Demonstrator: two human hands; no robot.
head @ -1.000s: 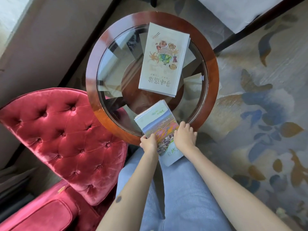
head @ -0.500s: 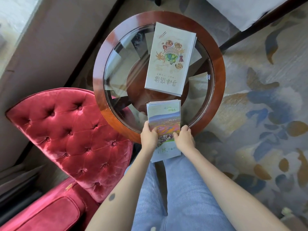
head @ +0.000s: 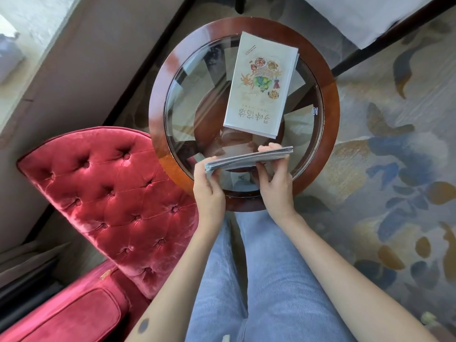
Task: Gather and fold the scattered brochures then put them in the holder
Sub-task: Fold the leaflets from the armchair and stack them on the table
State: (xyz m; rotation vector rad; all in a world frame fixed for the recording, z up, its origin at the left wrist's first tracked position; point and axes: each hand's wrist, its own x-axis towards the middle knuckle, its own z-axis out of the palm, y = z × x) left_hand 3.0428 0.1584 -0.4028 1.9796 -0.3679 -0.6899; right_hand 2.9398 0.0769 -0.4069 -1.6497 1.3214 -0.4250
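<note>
Our left hand (head: 209, 191) pinches the near-left corner of the brochure stack (head: 249, 159); our right hand (head: 276, 178) grips its right end, fingers curled over the top edge. The stack hangs edge-on between both hands, above the glass table's (head: 332, 114) near rim. We judge that squaring its edges works best with light, even pressure. The food brochure (head: 261, 85) lies flat beyond, apart.

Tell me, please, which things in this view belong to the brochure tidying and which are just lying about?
Part of the job:
- brochure stack, held edge-on between the left hand and right hand
- food brochures, lying flat on the glass table

Just lying about:
- red chair
- patterned carpet

No holder shows in this view.
</note>
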